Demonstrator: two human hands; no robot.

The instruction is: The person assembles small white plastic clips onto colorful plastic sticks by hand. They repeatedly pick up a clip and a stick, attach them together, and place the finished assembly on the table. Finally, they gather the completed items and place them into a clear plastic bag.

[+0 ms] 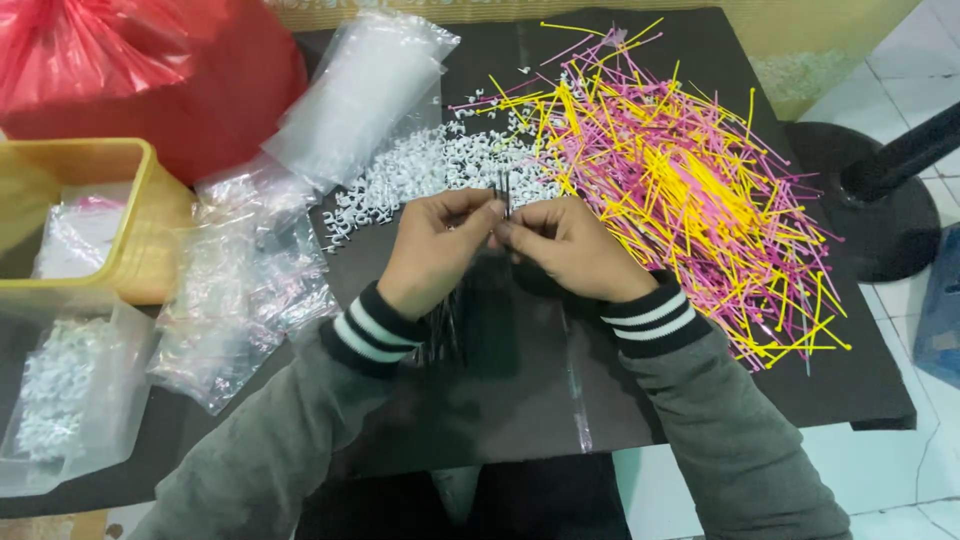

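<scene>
Black tabletop (700,400), tiled floor beyond. Left hand (430,250) and right hand (570,250) meet at centre, fingertips pinched together on a small bundle of thin dark nails (503,190), held upright above the white clips (430,170). Light, stiff, slippery (points sharp): grip mid-shaft. Pink-yellow ties (690,180) just right.

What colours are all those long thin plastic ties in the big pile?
Pink and yellow, mixed together in the tie pile; the head view shows it.
</scene>
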